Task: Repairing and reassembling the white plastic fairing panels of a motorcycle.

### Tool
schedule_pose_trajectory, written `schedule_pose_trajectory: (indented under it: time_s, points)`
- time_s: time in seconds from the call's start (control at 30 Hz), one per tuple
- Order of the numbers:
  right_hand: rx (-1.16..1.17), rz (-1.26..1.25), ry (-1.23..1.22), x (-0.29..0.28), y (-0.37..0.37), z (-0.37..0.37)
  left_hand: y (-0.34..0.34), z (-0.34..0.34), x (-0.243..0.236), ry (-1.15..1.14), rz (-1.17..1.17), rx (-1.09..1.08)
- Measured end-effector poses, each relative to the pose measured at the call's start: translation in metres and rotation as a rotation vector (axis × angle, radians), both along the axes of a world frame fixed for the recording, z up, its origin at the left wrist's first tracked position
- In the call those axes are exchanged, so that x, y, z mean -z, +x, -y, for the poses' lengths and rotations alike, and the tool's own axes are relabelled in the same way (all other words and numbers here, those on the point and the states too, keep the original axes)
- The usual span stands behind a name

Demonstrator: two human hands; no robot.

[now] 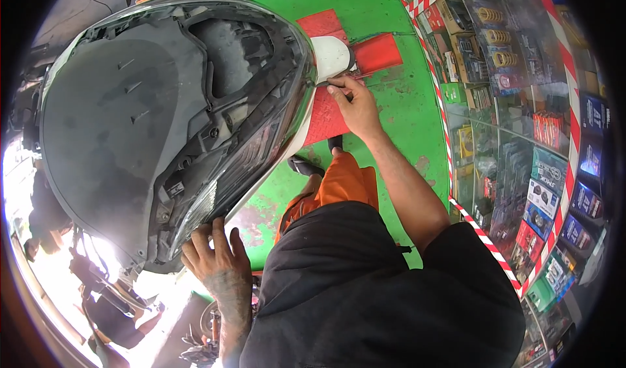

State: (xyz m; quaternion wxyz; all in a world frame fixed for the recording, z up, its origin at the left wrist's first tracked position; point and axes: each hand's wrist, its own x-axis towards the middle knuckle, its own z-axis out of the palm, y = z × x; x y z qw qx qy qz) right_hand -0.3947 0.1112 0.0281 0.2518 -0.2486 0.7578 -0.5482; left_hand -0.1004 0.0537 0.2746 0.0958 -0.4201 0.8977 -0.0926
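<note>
A large scooter front section fills the left, with a dark plastic panel [111, 127] and a clear headlight [238, 162] along its near edge. My left hand [222, 270] rests its fingertips against the headlight's lower edge, fingers apart and slightly bent, thumb standing off. Beside the far end of the lens, my right hand [357, 107] has its fingers bent and pinched together. Whatever may be between those fingertips is too small to make out. Just beyond them a white rounded fender [332, 58] sticks out from under the scooter front.
Red patches [381, 54] mark the green floor [365, 13] under the fender. Along the right stands a glass display case [508, 133] edged with red-and-white tape, full of boxed parts and springs. Bright glare and other motorcycle parts [202, 348] lie at lower left.
</note>
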Motion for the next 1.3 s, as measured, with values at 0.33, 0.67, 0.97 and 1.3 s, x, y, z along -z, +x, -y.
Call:
schedule_pose_trajectory:
  time_s: [0.33, 0.67, 0.97, 1.3]
  points:
    - [-0.246, -0.225, 0.085, -0.028, 0.013, -0.002, 0.0, -0.001, 0.001, 0.012, -0.012, -0.011]
    - [-0.427, 0.226, 0.216, -0.058, 0.024, -0.005, -0.003, 0.004, 0.008, 0.019, -0.147, -0.042]
    - [-0.433, -0.073, 0.347, -0.082, 0.053, -0.008, -0.006, 0.006, 0.012, -0.022, -0.179, -0.066]
    - [-0.453, 0.092, 0.091, -0.084, 0.071, -0.014, -0.011, 0.006, 0.012, -0.037, -0.178, -0.089]
